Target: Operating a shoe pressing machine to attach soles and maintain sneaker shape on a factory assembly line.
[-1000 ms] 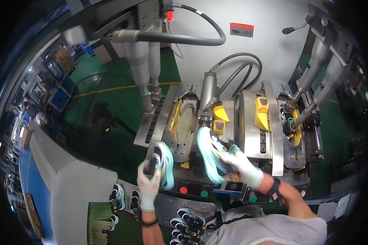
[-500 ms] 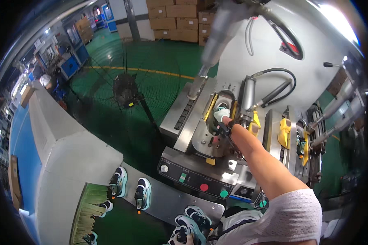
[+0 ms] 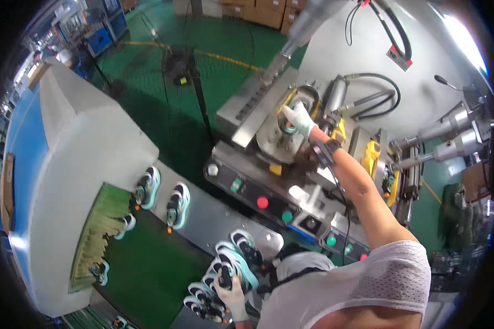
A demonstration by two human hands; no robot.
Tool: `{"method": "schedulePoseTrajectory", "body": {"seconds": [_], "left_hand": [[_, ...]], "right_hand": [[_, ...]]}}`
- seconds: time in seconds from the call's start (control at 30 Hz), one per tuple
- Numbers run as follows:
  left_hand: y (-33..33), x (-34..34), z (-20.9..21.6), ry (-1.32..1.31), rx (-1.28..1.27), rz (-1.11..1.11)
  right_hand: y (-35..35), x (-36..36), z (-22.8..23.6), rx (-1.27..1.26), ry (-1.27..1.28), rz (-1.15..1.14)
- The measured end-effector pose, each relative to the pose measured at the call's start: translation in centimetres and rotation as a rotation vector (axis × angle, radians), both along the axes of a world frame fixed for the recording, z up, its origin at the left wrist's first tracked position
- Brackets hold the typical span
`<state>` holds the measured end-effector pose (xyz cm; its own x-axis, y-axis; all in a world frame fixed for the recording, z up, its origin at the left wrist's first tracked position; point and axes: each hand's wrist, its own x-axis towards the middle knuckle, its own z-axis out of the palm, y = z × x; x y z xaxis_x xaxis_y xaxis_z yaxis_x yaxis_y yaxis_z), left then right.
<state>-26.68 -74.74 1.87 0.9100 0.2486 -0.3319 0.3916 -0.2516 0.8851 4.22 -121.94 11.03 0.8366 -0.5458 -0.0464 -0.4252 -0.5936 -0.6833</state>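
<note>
My left hand [image 3: 231, 294], in a white glove, is closed on a sneaker [image 3: 237, 267] with a black upper and a thick white and pale-teal sole, low in the middle of the view. Several similar sneakers [image 3: 197, 299] lie right beside it. My right hand [image 3: 299, 117], also gloved, reaches into the nearer press station [image 3: 269, 143] between its yellow pads. Its fingers curl over a shoe there, of which only a teal bit [image 3: 287, 129] shows; the hand covers the rest.
Two sneakers [image 3: 178, 205] stand on the grey metal ledge [image 3: 203, 227]. Others come through a bristle curtain [image 3: 88, 247] onto the green belt [image 3: 132, 263]. A button panel [image 3: 247, 192] fronts the press. A second station with yellow pads [image 3: 370, 156] is at right; a floor fan [image 3: 179, 66] stands beyond.
The view has shifted, and more of the left hand and the shoes around it shows. My right hand stays in the press, its thumb now stretched to the left.
</note>
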Motion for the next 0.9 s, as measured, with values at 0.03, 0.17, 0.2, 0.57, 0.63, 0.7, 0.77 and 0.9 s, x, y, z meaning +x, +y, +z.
{"method": "schedulePoseTrajectory", "body": {"seconds": [0.03,0.17,0.2,0.57,0.63,0.7,0.77,0.9], "left_hand": [[0.5,-0.1,-0.4,0.03,0.02,-0.013],[2.7,-0.6,-1.3,0.05,0.013,0.008],[3.3,-0.6,-1.5,0.001,0.071,0.008],[14.9,-6.5,-4.0,-0.043,0.267,0.371],[18.2,-9.6,-4.4,-0.07,0.442,0.447],[21.5,-12.8,-5.3,-0.082,0.446,0.553],[24.0,-15.3,-6.8,-0.014,0.587,0.603],[24.2,-17.0,-12.7,0.056,0.424,0.717]], "right_hand": [[2.7,-3.0,0.5,-0.093,-0.318,0.126],[12.7,-17.3,-1.2,-0.276,-0.262,0.366],[14.9,-20.4,-2.9,-0.273,-0.243,0.385],[15.3,-29.2,-13.0,-0.462,-0.034,0.613],[16.4,-30.9,-12.3,-0.409,-0.066,0.569],[18.0,-32.7,-11.8,-0.257,-0.072,0.566],[19.7,-34.6,-11.7,-0.216,-0.073,0.6],[22.1,-37.5,-12.3,-0.118,-0.041,0.64]]}}
